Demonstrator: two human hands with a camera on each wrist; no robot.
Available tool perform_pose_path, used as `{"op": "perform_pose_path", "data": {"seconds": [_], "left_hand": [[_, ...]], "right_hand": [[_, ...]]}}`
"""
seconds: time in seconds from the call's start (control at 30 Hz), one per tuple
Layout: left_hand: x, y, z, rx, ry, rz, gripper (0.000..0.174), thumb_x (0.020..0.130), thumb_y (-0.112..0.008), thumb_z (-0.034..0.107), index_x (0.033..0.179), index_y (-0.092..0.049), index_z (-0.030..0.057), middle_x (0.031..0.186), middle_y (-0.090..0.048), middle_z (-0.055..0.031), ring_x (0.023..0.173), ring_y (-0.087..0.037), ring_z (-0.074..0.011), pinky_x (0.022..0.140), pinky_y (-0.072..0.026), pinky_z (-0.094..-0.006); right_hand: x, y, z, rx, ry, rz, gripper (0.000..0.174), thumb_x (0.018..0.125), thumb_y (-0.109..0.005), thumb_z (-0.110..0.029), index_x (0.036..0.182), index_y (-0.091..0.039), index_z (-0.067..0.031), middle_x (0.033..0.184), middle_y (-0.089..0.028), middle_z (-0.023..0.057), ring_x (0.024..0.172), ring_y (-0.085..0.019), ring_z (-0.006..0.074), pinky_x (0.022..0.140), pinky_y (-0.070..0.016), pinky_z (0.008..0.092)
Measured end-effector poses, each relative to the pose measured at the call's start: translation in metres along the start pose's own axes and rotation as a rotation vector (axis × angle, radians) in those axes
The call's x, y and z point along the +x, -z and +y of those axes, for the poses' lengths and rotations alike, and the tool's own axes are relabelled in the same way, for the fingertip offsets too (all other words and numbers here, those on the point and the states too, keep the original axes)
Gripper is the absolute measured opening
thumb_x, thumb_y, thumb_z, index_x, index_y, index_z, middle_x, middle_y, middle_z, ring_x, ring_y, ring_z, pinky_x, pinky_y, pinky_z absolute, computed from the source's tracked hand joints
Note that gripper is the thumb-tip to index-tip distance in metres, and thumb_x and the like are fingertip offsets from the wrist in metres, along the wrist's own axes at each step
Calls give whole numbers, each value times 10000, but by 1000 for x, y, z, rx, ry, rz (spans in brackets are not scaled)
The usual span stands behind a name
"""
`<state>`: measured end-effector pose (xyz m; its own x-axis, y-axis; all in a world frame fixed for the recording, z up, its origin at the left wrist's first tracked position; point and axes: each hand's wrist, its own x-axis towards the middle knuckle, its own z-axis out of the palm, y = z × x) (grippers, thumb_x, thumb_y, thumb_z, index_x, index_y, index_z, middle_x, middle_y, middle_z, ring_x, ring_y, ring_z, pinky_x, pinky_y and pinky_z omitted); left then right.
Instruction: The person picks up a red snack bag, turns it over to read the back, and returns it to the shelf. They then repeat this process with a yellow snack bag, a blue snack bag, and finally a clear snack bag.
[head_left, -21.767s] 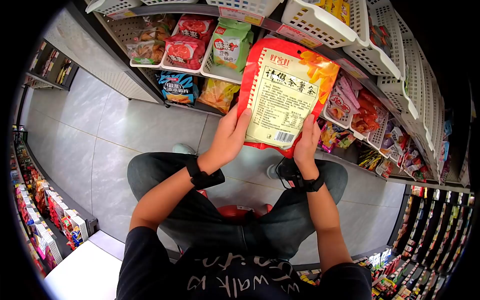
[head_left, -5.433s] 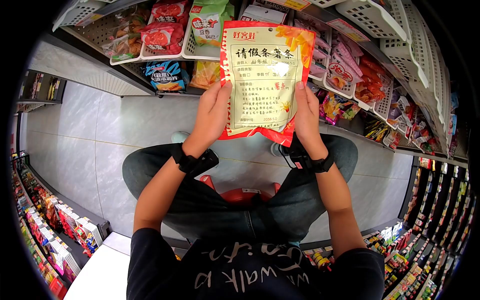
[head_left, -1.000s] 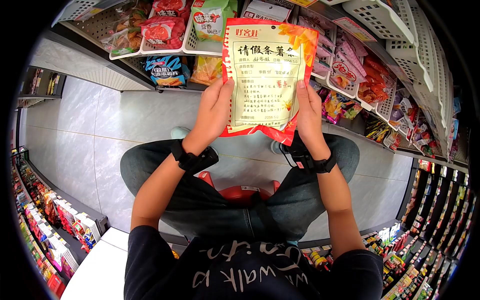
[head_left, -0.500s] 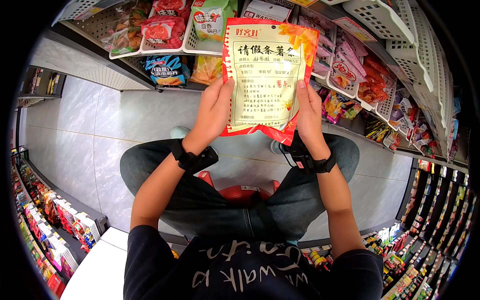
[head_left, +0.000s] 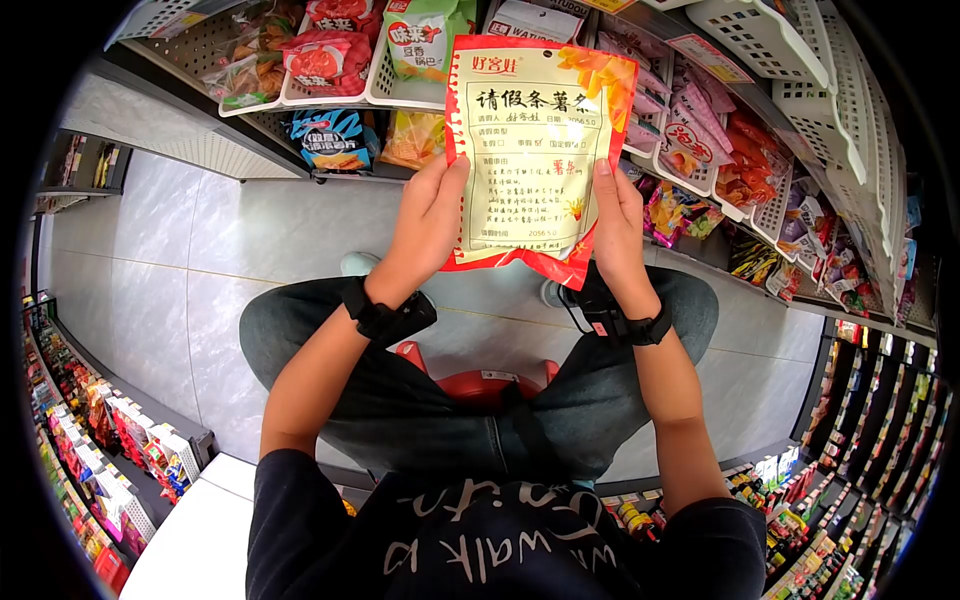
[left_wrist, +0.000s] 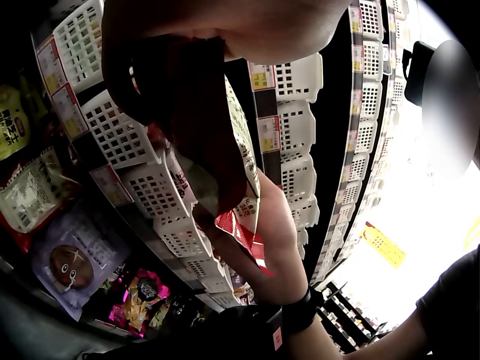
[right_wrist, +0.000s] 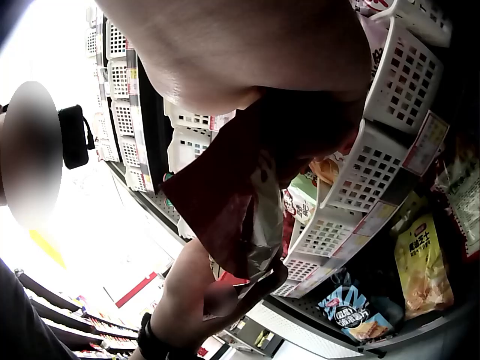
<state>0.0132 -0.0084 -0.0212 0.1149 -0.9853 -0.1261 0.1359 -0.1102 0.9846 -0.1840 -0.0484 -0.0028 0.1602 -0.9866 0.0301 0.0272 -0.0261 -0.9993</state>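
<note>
A red and pale-yellow snack bag (head_left: 530,150), printed with fries and Chinese lettering, is held up over the person's knees in the head view. The left hand (head_left: 428,212) grips its left edge, thumb on the front face. On the opposite edge the right hand (head_left: 618,215) pinches it the same way, its fingers hidden behind. In the left wrist view the bag (left_wrist: 244,165) shows edge-on, with the right hand (left_wrist: 276,225) at its far side. The right wrist view has the bag's shaded red side (right_wrist: 217,199) and the left hand (right_wrist: 187,289).
White perforated baskets (head_left: 760,45) of snacks line the shelf ahead and to the right. A green bag (head_left: 418,50) and red packs (head_left: 327,62) sit in trays behind the held bag. A red stool (head_left: 490,388) is under the person; a white surface (head_left: 205,535) lies lower left.
About twenty seconds ago the bag was tilted, with its barcode and small print toward the head camera; now its lettered front shows, more upright. Over the last second the hands stay practically still.
</note>
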Motion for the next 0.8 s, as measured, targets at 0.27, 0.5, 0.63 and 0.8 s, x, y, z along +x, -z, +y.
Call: {"op": "perform_pose_path", "data": {"seconds": [0.27, 0.5, 0.63, 0.8], "left_hand": [[-1, -1, 1, 20, -88, 35, 308, 967, -438, 225, 1023, -555, -55, 874, -596, -38, 779, -496, -69, 716, -407, -238], [-7, -7, 6, 16, -213, 130, 290, 960, -446, 199, 915, -565, -61, 653, -568, -29, 596, -445, -46, 546, -398, -260], [-7, -6, 6, 48, -250, 133, 274, 958, -451, 190, 915, -568, -54, 647, -568, -32, 592, -441, -45, 542, -397, -258], [-8, -8, 9, -12, -236, 142, 280, 955, -452, 188, 924, -567, -65, 655, -580, -46, 593, -447, -48, 544, -399, -260]], "right_hand": [[2, 4, 6, -29, 4, -7, 352, 1003, -414, -273, 1023, -574, 41, 866, -585, -5, 772, -463, 28, 685, -411, 198], [3, 3, 7, -61, 23, 2, 366, 1000, -422, -295, 1004, -578, 35, 873, -587, 0, 787, -459, 40, 706, -408, 201], [4, 4, 11, -62, 14, 0, 366, 999, -421, -298, 1007, -578, 33, 883, -590, -1, 795, -461, 41, 713, -409, 201], [4, 3, 9, -74, 22, -3, 365, 1000, -420, -294, 1020, -575, 36, 894, -590, 1, 796, -462, 42, 720, -410, 203]]}}
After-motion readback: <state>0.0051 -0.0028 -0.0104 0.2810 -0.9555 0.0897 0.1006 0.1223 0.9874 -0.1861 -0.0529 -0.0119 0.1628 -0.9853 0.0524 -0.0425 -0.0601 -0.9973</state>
